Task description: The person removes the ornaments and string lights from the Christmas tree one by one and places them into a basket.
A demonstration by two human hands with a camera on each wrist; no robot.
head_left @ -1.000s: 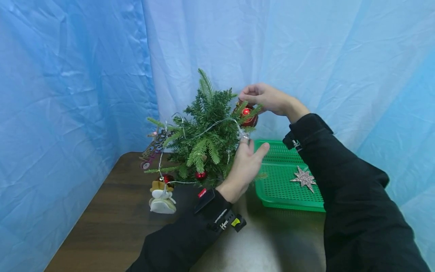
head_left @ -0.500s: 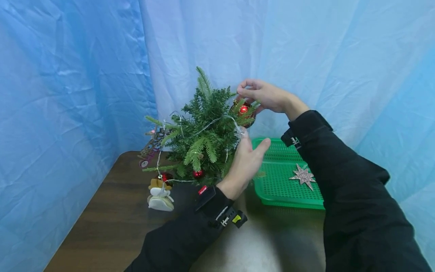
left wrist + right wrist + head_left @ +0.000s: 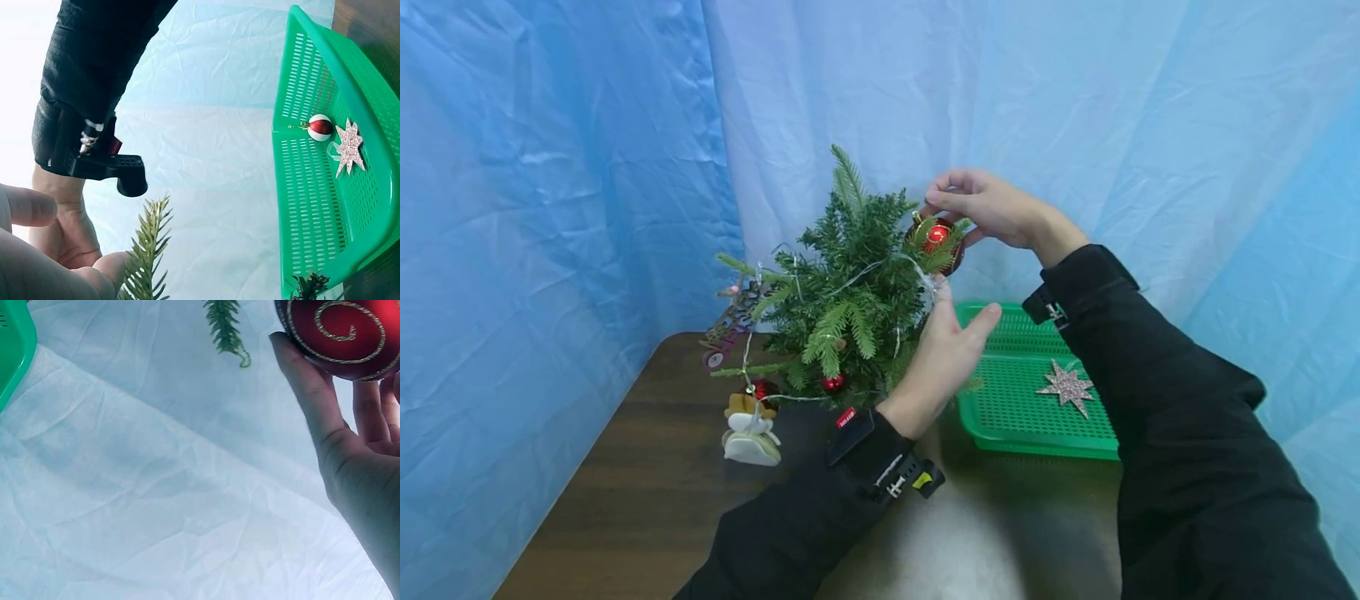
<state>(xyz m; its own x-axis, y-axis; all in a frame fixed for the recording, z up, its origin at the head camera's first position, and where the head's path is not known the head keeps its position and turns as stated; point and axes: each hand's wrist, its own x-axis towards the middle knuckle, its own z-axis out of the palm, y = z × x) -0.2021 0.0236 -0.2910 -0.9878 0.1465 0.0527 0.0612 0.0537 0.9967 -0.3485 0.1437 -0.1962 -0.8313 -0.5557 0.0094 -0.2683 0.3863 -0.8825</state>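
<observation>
A small artificial Christmas tree (image 3: 842,292) stands on the table, with a string of lights (image 3: 880,265) around it. At its upper right, my right hand (image 3: 1003,208) holds a red bauble (image 3: 937,237) at the top, thumb and index fingertips together by its cap. Gold glitter swirls show on the bauble (image 3: 356,337) in the right wrist view, with fingers behind it. Lower down, my left hand (image 3: 942,354) has its thumb spread and its fingers extended to the tree's right side under the bauble. In the left wrist view a fingertip meets a green sprig (image 3: 147,250).
Right of the tree lies a green basket (image 3: 1045,448) with a glittery star (image 3: 1067,388) and a red-and-white bauble (image 3: 320,127) in it. A brown-and-white figure (image 3: 751,433), a cut-out ornament (image 3: 730,327) and a small red bauble (image 3: 832,382) hang on the tree. Blue curtains stand behind.
My right hand has risen slightly, with its thumb and index fingertips shifting above the bauble. The bauble sits a little higher against the branch. My left hand stays by the tree's right side.
</observation>
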